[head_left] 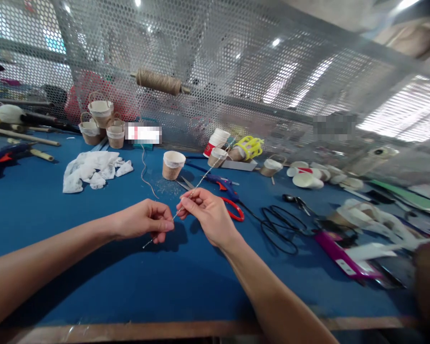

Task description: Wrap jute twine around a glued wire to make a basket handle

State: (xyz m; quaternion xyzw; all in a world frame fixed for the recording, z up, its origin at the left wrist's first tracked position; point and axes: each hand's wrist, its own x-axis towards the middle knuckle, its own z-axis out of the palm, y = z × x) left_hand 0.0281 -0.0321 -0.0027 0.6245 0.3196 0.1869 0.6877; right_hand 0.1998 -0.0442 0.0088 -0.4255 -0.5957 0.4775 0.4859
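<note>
A thin twisted cord [205, 176] runs slantwise between both hands above the blue table. My left hand [148, 220] pinches it near its lower end, which sticks out below the fingers. Higher up, my right hand [206, 212] grips the same cord between thumb and fingers, and the upper end points away from me. Just beyond the hands stands a small burlap-wrapped cup [173, 166] with a white rim. Scissors with red handles [233, 209] lie partly hidden behind my right hand, beside a blue glue gun [224, 185].
Crumpled white cloth [95, 169] lies at the left, near several small burlap baskets [101, 112]. A twine spool [159, 82] hangs on the perforated metal screen. Black cable [283, 224], a purple power strip [346, 255] and paper cups [308, 180] occupy the right side.
</note>
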